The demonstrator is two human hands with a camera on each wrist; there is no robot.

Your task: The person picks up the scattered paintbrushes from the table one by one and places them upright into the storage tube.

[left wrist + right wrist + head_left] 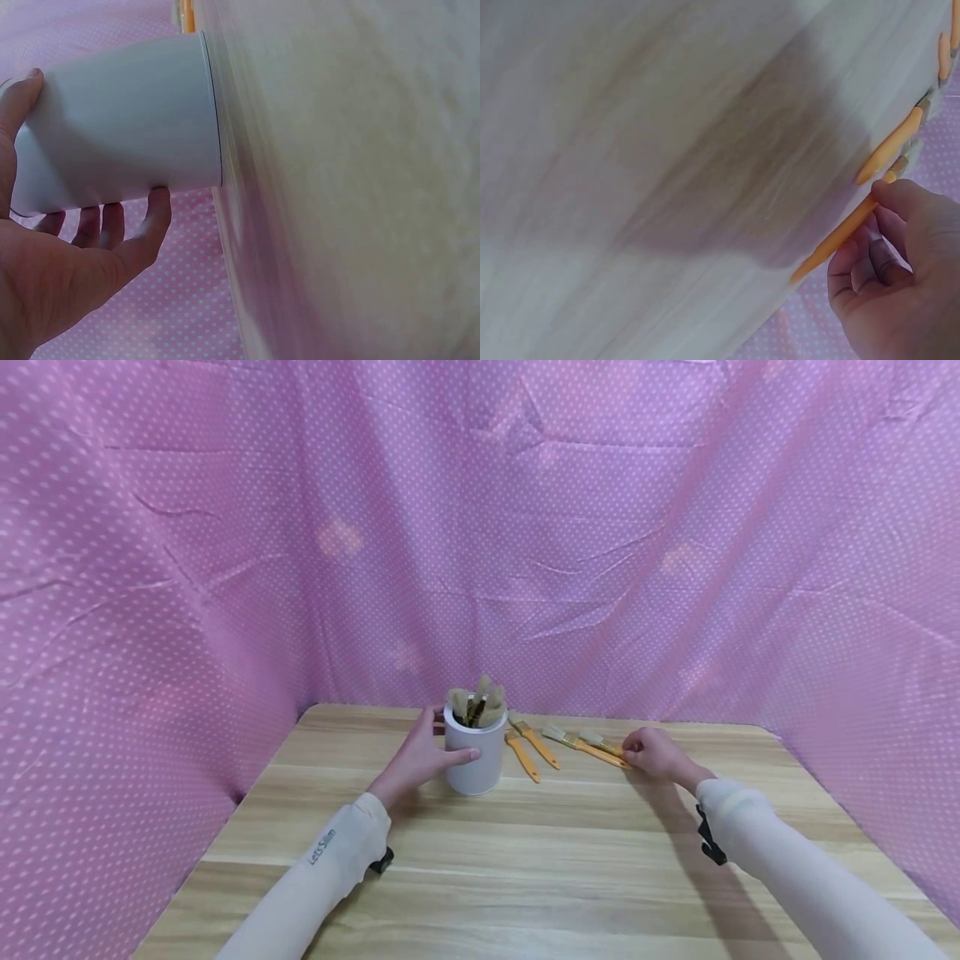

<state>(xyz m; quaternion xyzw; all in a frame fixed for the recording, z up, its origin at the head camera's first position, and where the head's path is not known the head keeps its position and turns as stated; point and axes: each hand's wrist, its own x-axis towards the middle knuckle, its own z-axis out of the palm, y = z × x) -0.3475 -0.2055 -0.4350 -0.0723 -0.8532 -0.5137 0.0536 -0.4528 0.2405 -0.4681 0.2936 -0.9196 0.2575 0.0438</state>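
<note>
A white cylindrical can point(474, 764) stands upright on the table, with several paintbrushes point(480, 702) in it, bristles up. My left hand point(420, 758) holds the can from the left, thumb on its near side and fingertips against the other side, as the left wrist view shows. On the right, my right hand point(658, 753) pinches the orange handle of a flat paintbrush point(834, 241) between thumb and fingers; the handle's end sticks out past the hand. Right beside it lies another paintbrush point(604, 755). Two more paintbrushes, one point(540, 749) and a second point(524, 762), lie close to the can.
All of this is on a light wood-grain table point(517, 868). Pink cloth with white dots point(480, 543) hangs behind the table and along both sides. The can and loose brushes are near the far edge.
</note>
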